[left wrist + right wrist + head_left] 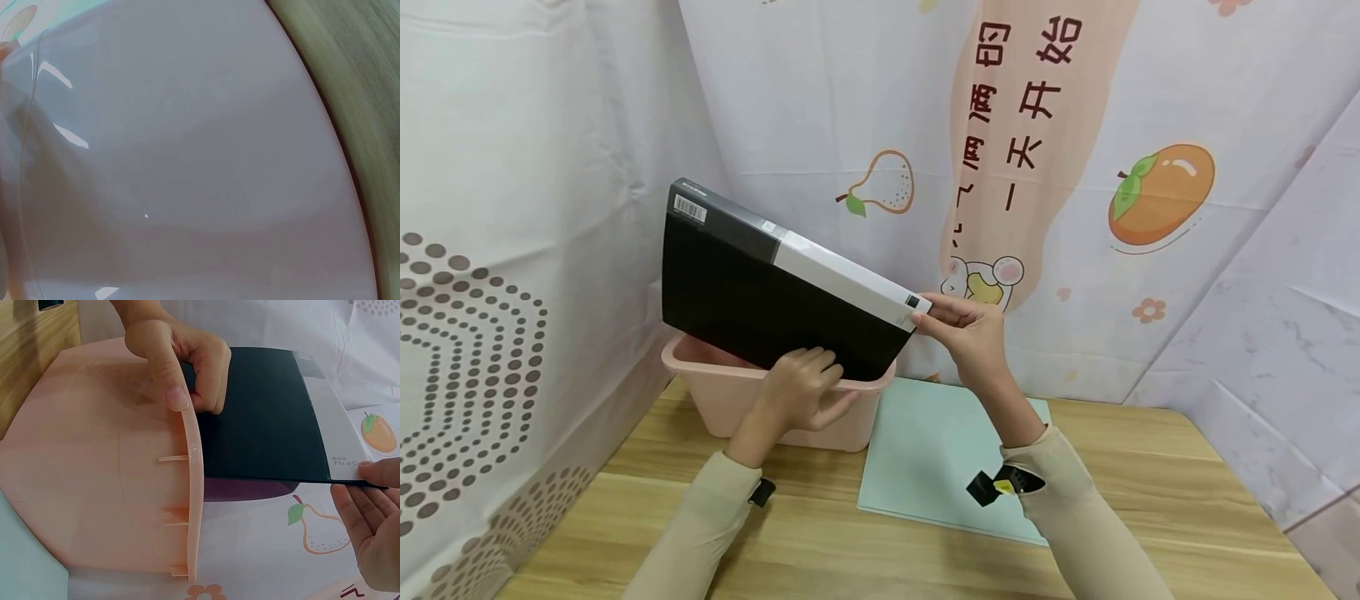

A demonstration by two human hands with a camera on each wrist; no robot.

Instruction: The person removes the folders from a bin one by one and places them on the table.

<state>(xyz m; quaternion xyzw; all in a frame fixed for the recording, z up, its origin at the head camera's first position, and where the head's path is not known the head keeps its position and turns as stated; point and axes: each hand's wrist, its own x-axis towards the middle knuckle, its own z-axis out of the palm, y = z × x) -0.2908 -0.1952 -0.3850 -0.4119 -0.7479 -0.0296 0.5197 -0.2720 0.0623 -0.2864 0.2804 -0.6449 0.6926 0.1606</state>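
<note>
A black clip file (752, 283) with a grey and white spine leans tilted in a pink plastic bin (730, 379), its left end higher. My right hand (970, 337) pinches the spine's lower right end between thumb and fingers; the right wrist view shows the thumb on the white label (344, 450). On the bin's front rim, my left hand (801, 387) grips with the fingers curled inside and the thumb outside, close against the file's cover. The bin's glossy wall (200, 156) fills most of the left wrist view. The file's lower edge is hidden inside the bin.
A pale green flat sheet or folder (940, 450) lies on the wooden table (820, 525), right of the bin. Behind hangs a printed curtain (865, 100) with fruit drawings; another dotted curtain (550, 208) is at the left. A purple surface (250, 489) shows below the file.
</note>
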